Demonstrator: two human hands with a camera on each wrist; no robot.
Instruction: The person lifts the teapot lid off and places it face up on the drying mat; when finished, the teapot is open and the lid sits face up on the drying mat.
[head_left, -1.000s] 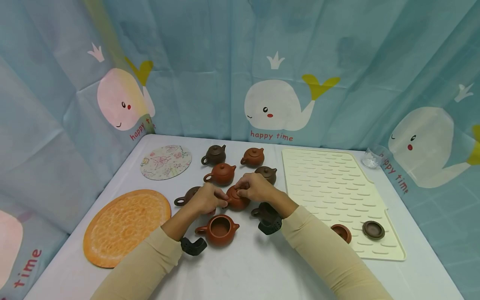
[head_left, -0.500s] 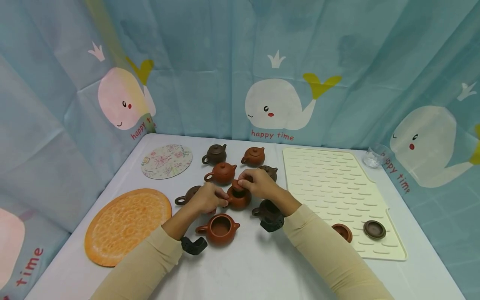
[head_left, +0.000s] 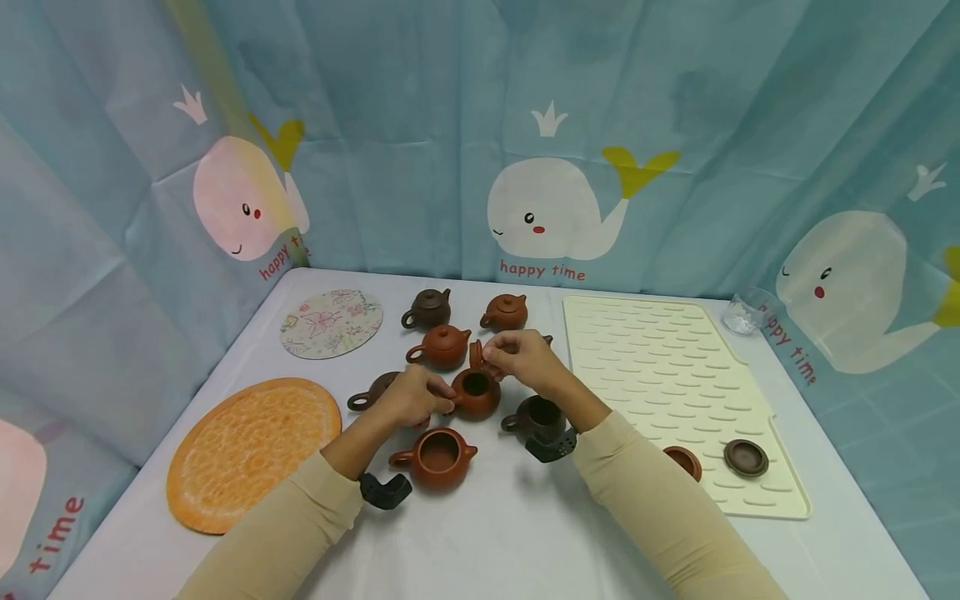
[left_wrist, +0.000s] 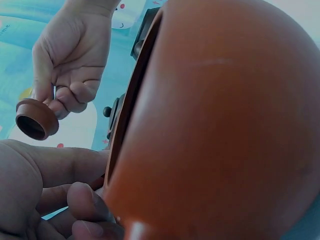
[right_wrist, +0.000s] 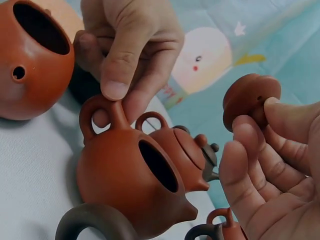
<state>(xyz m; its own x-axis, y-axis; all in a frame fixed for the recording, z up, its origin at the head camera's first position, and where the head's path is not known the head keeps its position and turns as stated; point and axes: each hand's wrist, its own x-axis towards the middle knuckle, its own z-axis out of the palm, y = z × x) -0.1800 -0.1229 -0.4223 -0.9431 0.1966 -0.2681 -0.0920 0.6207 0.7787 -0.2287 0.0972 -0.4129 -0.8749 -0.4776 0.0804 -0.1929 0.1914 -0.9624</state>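
With thumb and fingers my left hand [head_left: 411,397] pinches the handle of a reddish-brown clay teapot [head_left: 480,404]. This teapot stands on the white table with its mouth uncovered, as the right wrist view shows. My right hand [head_left: 527,363] holds its small round lid [right_wrist: 242,102] by the knob, raised behind the pot and turned on edge. The hollow underside of the lid shows in the left wrist view. Nearest me stands another lidless red teapot [head_left: 441,473]. A dark brown lidless teapot [head_left: 542,419] is below my right wrist.
Behind are lidded teapots, among them a red teapot [head_left: 444,347] and a dark teapot [head_left: 429,308]. On the right a cream mat [head_left: 637,358] carries a red lid [head_left: 684,462] and a dark lid [head_left: 746,458]. An orange round mat [head_left: 255,454] and a clear cup [head_left: 746,312] flank these.
My right hand has lifted the lid off the reddish-brown teapot, moved it up and back, and tipped it on edge. My left hand has stayed at the handle.
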